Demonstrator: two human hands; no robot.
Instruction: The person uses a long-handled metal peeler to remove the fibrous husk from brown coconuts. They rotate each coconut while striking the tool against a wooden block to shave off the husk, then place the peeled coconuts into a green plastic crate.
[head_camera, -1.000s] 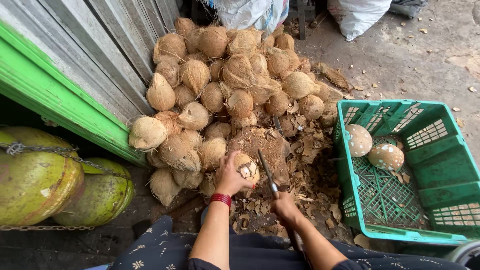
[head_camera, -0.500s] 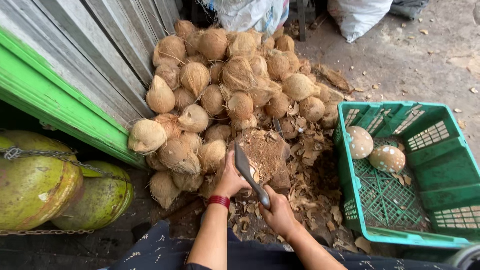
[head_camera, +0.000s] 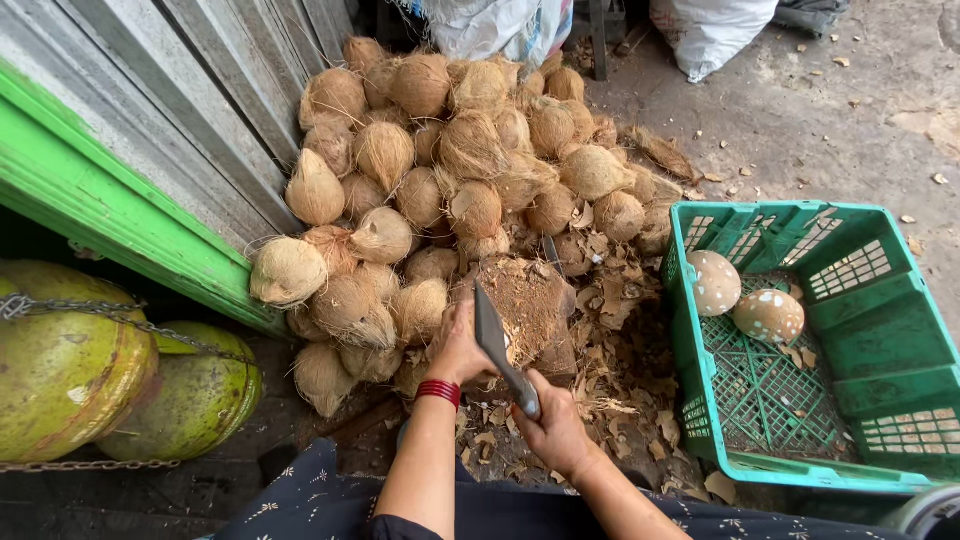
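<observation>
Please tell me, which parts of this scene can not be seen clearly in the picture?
- Head view: what the left hand grips is hidden behind the hand and the knife.
- The knife's handle is covered by the right hand.
- The green crate is cut off by the right edge.
- The white sacks are cut by the top edge.
- Lower coconuts in the pile are hidden by those on top.

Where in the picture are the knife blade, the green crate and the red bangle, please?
knife blade (head_camera: 492, 330): head view, on the flat of the blade above the handle.
green crate (head_camera: 845, 330): head view, on its inner right wall.
red bangle (head_camera: 439, 392): head view, on the band round the left wrist.
</observation>
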